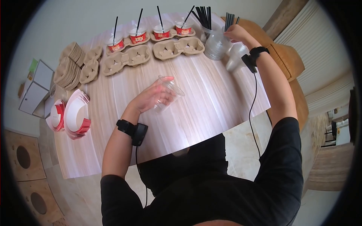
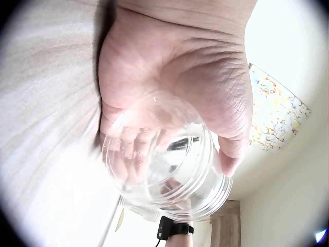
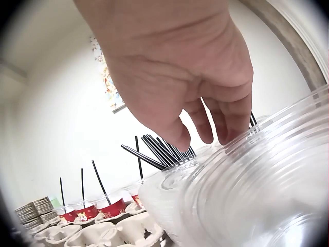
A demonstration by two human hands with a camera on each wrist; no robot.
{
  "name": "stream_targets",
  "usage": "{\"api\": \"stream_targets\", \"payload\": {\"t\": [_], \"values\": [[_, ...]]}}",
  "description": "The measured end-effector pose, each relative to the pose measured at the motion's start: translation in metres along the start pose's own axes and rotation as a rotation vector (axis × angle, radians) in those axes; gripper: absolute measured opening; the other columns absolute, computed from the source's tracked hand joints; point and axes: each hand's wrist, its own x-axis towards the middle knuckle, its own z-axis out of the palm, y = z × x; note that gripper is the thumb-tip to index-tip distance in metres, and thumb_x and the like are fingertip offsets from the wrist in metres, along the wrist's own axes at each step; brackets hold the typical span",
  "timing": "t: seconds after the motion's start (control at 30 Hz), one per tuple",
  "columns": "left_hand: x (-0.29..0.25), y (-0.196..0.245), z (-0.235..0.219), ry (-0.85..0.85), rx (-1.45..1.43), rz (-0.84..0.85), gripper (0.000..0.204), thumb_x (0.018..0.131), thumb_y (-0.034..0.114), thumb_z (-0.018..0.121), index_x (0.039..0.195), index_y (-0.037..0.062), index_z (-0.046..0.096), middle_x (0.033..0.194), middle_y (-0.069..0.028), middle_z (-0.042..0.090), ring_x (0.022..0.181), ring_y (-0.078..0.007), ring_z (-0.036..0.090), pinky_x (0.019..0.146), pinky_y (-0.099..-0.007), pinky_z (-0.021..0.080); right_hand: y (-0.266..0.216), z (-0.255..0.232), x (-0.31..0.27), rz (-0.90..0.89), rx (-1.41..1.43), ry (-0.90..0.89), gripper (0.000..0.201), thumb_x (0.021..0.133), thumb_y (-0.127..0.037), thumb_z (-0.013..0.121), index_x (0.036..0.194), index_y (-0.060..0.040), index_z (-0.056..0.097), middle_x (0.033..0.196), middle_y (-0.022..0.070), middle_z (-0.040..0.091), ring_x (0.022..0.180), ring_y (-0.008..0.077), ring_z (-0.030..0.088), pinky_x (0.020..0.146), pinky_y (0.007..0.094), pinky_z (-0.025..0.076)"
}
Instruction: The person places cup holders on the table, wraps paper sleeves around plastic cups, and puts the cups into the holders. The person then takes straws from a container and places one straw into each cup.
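Observation:
My left hand [image 1: 156, 96] is over the middle of the table, its fingers curled round clear plastic cups [image 1: 170, 87]. In the left wrist view, two round rims show on the clear cups [image 2: 159, 154] against the palm of the hand [image 2: 175, 72]. My right hand [image 1: 238, 34] is at the far right, over a stack of clear cups [image 1: 217, 47]. In the right wrist view the hand [image 3: 180, 77] points down, thumb apart from the bent fingers, beside the stacked rims [image 3: 252, 180]; whether the fingertips touch them, I cannot tell.
Black straws [image 1: 203, 17] stand behind the clear stack. Four red-banded cups with straws sit in cardboard carriers [image 1: 126, 60] along the back, including this cup [image 1: 138, 37]. More stacked carriers [image 1: 68, 71] and red-and-white paper bowls [image 1: 77, 115] are at the left. Another clear stack [image 1: 235, 56] lies at right.

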Motion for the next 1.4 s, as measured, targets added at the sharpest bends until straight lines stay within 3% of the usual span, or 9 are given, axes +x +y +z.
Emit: {"api": "stream_targets", "payload": {"t": [0.13, 0.33, 0.43, 0.57, 0.7, 0.83, 0.93, 1.17, 1.4], "values": [[0.000, -0.003, -0.005, -0.041, -0.080, 0.028, 0.068, 0.088, 0.039, 0.059, 0.143, 0.0105, 0.031, 0.107, -0.0130, 0.060, 0.092, -0.0181, 0.059, 0.082, -0.0346, 0.047, -0.002, 0.001, 0.002, -0.041, -0.068, 0.065, 0.036, 0.082, -0.028, 0.066, 0.096, 0.0046, 0.066, 0.078, 0.0115, 0.065, 0.065, 0.0181, 0.065, 0.060, 0.0281, 0.055], [-0.001, 0.002, 0.002, -0.024, 0.031, 0.004, 0.087, 0.081, 0.060, 0.061, 0.144, 0.0105, 0.028, 0.110, -0.0082, 0.061, 0.092, -0.0166, 0.059, 0.079, -0.0303, 0.045, -0.015, 0.003, -0.006, -0.074, -0.036, 0.079, 0.031, 0.078, -0.029, 0.067, 0.086, 0.0008, 0.068, 0.074, 0.0110, 0.067, 0.066, 0.0195, 0.067, 0.066, 0.0300, 0.053], [-0.001, -0.001, -0.004, 0.003, 0.064, 0.010, 0.083, 0.084, 0.061, 0.056, 0.143, 0.0084, 0.031, 0.113, -0.0098, 0.060, 0.095, -0.0183, 0.059, 0.081, -0.0317, 0.045, -0.056, 0.005, -0.044, -0.353, -0.074, 0.417, 0.030, 0.082, -0.029, 0.066, 0.090, -0.0006, 0.068, 0.078, 0.0088, 0.068, 0.078, 0.0178, 0.067, 0.072, 0.0300, 0.051], [0.003, -0.012, -0.016, -0.114, -0.013, 0.019, 0.075, 0.089, 0.060, 0.047, 0.138, 0.0040, 0.039, 0.118, -0.0133, 0.059, 0.103, -0.0221, 0.059, 0.086, -0.0344, 0.046, -0.104, 0.042, -0.128, -0.586, 0.450, -0.293, 0.029, 0.089, -0.024, 0.064, 0.110, -0.0044, 0.063, 0.101, 0.0065, 0.066, 0.092, 0.0176, 0.063, 0.081, 0.0289, 0.049], [0.000, -0.009, -0.009, -0.113, -0.056, -0.028, 0.075, 0.092, 0.061, 0.041, 0.135, -0.0004, 0.042, 0.120, -0.0155, 0.058, 0.106, -0.0244, 0.059, 0.087, -0.0363, 0.047, -0.129, 0.088, -0.201, -0.908, 0.314, -0.428, 0.026, 0.088, -0.017, 0.064, 0.107, 0.0001, 0.061, 0.098, 0.0112, 0.066, 0.088, 0.0251, 0.063, 0.080, 0.0352, 0.050], [-0.001, -0.011, -0.003, -0.192, -0.104, -0.011, 0.071, 0.093, 0.059, 0.042, 0.129, -0.0012, 0.047, 0.111, -0.0128, 0.062, 0.099, -0.0213, 0.059, 0.084, -0.0349, 0.047, -0.121, 0.100, -0.218, -0.852, 0.218, -0.500, 0.018, 0.087, -0.013, 0.063, 0.098, 0.0013, 0.062, 0.094, 0.0144, 0.065, 0.087, 0.0293, 0.063, 0.079, 0.0368, 0.049], [-0.001, -0.010, -0.003, -0.201, 0.010, 0.006, 0.078, 0.089, 0.065, 0.043, 0.129, -0.0022, 0.047, 0.108, -0.0125, 0.061, 0.091, -0.0202, 0.059, 0.077, -0.0333, 0.047, -0.108, 0.093, -0.220, -0.911, 0.259, -0.428, 0.013, 0.089, -0.012, 0.062, 0.091, 0.0004, 0.063, 0.090, 0.0142, 0.066, 0.084, 0.0294, 0.063, 0.077, 0.0375, 0.049], [0.002, -0.006, 0.001, -0.084, 0.023, 0.023, 0.058, 0.089, 0.050, 0.054, 0.117, -0.0005, 0.052, 0.080, 0.0009, 0.049, 0.069, -0.0085, 0.044, 0.061, -0.0219, 0.035, -0.051, -0.010, -0.199, -0.648, 0.076, 0.421, 0.016, 0.085, -0.002, 0.063, 0.102, -0.0020, 0.063, 0.091, 0.0132, 0.068, 0.082, 0.0247, 0.067, 0.072, 0.0304, 0.052], [0.003, -0.007, -0.002, -0.131, 0.014, 0.017, 0.052, 0.087, 0.043, 0.059, 0.116, -0.0002, 0.052, 0.077, 0.0016, 0.046, 0.067, -0.0067, 0.040, 0.059, -0.0201, 0.032, 0.023, -0.028, -0.183, -0.460, -0.187, 0.556, 0.017, 0.086, -0.001, 0.058, 0.102, 0.0027, 0.063, 0.090, 0.0170, 0.067, 0.084, 0.0317, 0.065, 0.076, 0.0357, 0.051]]}}
